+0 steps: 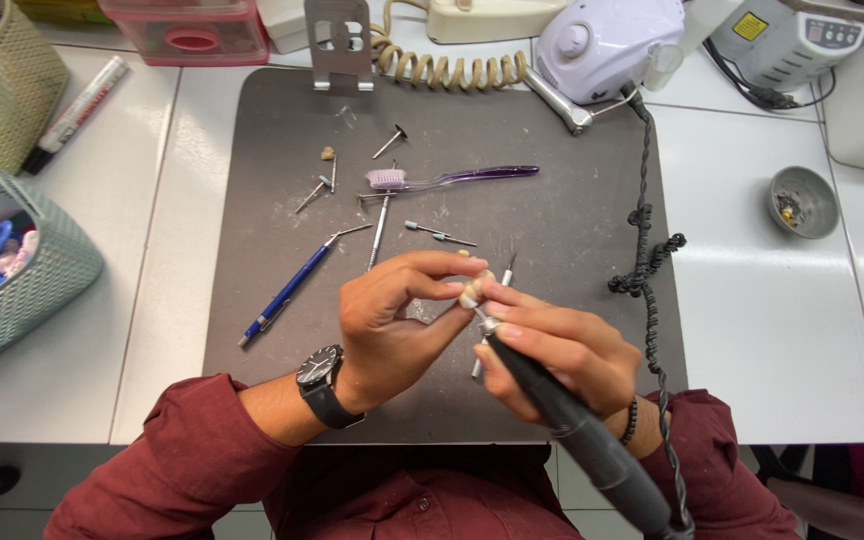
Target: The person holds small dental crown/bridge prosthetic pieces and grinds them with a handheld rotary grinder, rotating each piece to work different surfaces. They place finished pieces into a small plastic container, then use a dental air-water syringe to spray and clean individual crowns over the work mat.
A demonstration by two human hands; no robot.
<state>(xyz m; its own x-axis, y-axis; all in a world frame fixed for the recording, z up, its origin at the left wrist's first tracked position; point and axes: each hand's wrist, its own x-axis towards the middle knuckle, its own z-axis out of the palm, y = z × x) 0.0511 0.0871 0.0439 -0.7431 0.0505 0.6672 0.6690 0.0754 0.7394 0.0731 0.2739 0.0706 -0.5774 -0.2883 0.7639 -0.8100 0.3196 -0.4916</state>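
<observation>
left hand (392, 325) pinching small pale piece (472, 292) at fingertips; right hand (552, 355) gripping dark handpiece (572, 430), tip touching the piece just beneath.

toothbrush (452, 179) on mat (272, 150) | pen (287, 291) left | bowl (803, 201) right, off mat

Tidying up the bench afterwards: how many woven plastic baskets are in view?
2, both at the left edge: an olive-green basket at the top-left corner, and a teal basket just below it, holding blue and pink items. Both are cut off by the frame.
</observation>
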